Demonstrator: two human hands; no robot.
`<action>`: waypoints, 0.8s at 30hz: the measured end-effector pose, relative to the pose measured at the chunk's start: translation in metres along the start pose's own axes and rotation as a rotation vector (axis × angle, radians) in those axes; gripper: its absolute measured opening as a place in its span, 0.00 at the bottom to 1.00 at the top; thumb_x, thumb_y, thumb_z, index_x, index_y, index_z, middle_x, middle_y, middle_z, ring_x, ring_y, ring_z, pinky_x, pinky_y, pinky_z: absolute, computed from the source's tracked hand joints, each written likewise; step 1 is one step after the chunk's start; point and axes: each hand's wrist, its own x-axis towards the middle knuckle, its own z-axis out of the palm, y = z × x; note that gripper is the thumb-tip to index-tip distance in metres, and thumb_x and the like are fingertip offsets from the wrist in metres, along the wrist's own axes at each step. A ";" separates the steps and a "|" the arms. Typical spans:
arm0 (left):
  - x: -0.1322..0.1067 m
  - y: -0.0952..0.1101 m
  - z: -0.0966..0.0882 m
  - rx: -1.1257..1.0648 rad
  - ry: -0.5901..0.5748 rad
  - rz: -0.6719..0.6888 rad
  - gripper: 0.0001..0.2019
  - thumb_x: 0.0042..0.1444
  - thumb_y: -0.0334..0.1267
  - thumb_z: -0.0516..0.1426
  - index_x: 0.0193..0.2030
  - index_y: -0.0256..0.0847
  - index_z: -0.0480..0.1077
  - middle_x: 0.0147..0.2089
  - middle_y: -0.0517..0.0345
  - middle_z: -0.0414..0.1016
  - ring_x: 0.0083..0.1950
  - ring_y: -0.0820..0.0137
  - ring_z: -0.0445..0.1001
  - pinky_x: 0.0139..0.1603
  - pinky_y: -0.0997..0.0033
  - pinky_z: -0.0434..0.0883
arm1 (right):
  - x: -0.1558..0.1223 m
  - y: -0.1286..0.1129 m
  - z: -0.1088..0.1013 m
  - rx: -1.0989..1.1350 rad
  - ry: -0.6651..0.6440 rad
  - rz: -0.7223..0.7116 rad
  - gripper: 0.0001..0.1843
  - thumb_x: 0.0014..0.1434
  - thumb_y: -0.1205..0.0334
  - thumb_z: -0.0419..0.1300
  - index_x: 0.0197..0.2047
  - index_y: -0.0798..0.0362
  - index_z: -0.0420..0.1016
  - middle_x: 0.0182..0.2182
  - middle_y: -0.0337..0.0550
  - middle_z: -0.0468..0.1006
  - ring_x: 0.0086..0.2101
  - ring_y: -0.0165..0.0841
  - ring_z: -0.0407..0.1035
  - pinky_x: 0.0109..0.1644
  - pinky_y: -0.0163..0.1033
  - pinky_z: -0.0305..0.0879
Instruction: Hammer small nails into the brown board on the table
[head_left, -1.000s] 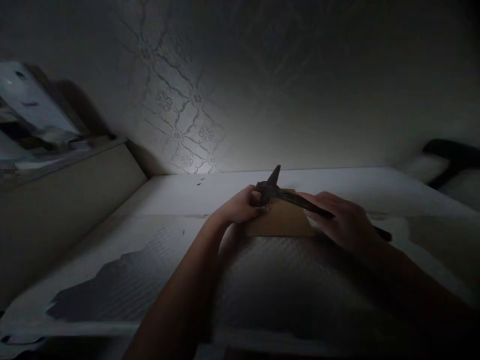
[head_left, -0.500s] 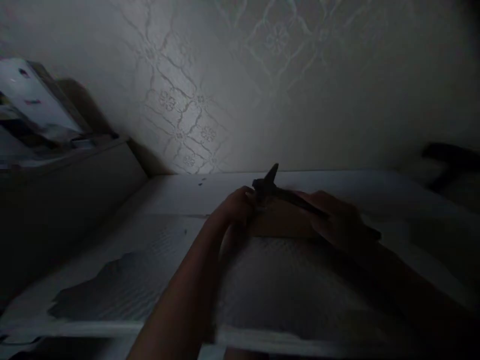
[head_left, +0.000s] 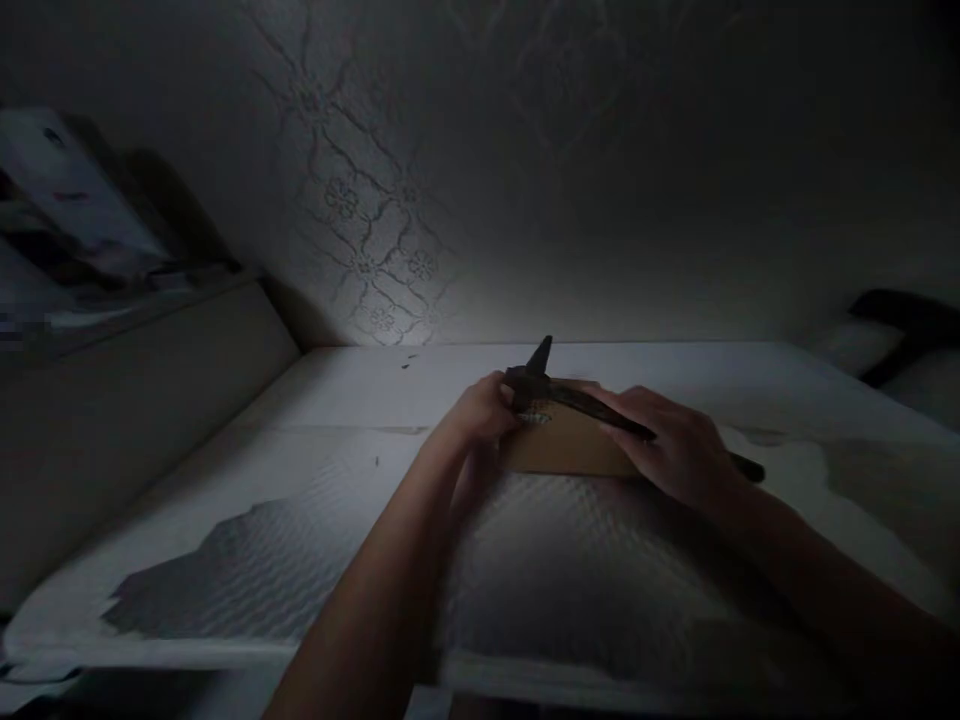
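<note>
Dark and claw-headed, a hammer [head_left: 600,408] lies slantwise over a brown board [head_left: 570,450], its pointed claw sticking up. My right hand [head_left: 679,440] is wrapped round the hammer's handle, whose end pokes out behind the wrist. At the board's left end, my left hand [head_left: 487,410] is closed right beside the hammer head. Its thumb points toward the head; what its fingers grip is hidden. A small speckled patch shows on the board just under the head.
The board rests on a white table [head_left: 352,385] with a grey textured sheet [head_left: 217,570] on it. A patterned wall [head_left: 420,200] rises behind. To the left stands a raised ledge [head_left: 187,330] with a white box [head_left: 82,190]. A dark object [head_left: 907,315] juts in at right.
Both hands and the hammer have barely moved. The table and hands look brighter, while the wall looks darker.
</note>
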 end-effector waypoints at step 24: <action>-0.010 0.011 -0.006 -0.252 -0.023 -0.108 0.35 0.37 0.31 0.69 0.54 0.36 0.63 0.42 0.48 0.76 0.41 0.66 0.75 0.44 0.65 0.72 | -0.019 0.051 -0.011 -0.310 -0.086 0.367 0.24 0.63 0.57 0.48 0.60 0.53 0.65 0.44 0.48 0.77 0.38 0.42 0.74 0.35 0.43 0.68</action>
